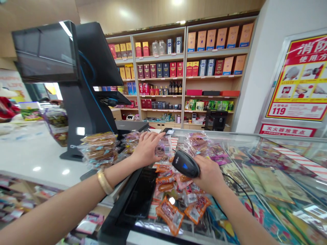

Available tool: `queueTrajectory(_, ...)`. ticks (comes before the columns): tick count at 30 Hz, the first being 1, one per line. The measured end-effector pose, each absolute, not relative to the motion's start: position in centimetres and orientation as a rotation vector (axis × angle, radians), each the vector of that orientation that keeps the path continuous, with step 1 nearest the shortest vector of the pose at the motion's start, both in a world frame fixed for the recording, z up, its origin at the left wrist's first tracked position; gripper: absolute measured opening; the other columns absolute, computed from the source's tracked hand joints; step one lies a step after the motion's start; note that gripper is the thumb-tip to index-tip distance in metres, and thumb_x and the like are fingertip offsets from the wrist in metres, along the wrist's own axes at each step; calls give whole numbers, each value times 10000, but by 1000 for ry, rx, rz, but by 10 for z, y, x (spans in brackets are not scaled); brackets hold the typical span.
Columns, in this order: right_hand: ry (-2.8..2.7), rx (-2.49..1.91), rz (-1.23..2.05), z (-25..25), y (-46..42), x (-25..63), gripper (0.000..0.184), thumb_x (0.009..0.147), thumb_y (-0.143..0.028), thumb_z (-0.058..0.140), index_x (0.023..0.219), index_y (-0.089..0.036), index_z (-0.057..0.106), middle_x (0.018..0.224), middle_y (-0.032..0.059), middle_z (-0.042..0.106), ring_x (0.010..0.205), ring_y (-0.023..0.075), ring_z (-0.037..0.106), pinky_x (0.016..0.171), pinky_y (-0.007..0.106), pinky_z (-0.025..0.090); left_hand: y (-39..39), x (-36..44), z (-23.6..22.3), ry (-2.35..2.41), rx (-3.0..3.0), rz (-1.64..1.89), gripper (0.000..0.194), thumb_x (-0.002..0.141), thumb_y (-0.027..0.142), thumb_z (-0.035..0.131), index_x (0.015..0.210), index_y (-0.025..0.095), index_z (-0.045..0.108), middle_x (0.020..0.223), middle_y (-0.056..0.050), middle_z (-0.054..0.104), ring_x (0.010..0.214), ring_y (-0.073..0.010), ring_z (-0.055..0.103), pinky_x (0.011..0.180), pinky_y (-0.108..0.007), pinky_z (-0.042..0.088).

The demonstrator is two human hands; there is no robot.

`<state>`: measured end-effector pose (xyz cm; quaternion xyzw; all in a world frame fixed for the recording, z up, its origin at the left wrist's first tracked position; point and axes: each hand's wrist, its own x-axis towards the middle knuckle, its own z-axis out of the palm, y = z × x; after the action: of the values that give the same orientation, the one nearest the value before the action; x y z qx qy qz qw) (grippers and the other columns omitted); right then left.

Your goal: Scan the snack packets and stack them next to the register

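Right grip (208, 172) on scanner (185, 164), packets (170, 216) crowding below

White counter (38, 156), bearing the terminal (83, 102) (landmark). To the terminal's left stands a jar (56, 124); just right of its stand rises a stack of flat packets (98, 148). Glass counter (288, 138), right of the terminal. On top: a black panel (140, 195); farther right from the terminal, orange packets (170, 215), loosely heaped; farther right again, brown packets (198, 141) and purple packets (218, 154).
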<state>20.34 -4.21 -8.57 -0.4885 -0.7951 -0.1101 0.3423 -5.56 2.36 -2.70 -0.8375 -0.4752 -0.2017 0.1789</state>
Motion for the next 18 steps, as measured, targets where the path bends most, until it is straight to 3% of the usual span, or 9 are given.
queueTrajectory(10,-2029,-1223,-303,-90,-40,205,66,721,-263,579,761,-213,561,717,9,586,637,149,554,592,251,325,71,-37,-79,-1915,-2409,-608,867,642,529,723,1401,223,438,1270,-138,616,1218,-367,530,1016,-498,381)
queueTrajectory(15,-2033,-1251,-316,-91,-40,207,71,700,-231,589,761,-212,558,716,3,576,636,148,546,597,252,322,82,-38,-92,-1886,-2454,-591,837,613,502,758,1360,233,494,1294,-121,614,1243,-345,518,1054,-467,367)
queueTrajectory(18,-2017,-1229,-315,-90,-40,206,67,710,-244,593,761,-214,562,717,5,581,631,146,543,596,252,325,84,-52,-77,-1820,-2411,-681,713,728,515,661,1360,234,491,1369,-100,560,1284,-293,478,1088,-419,340)
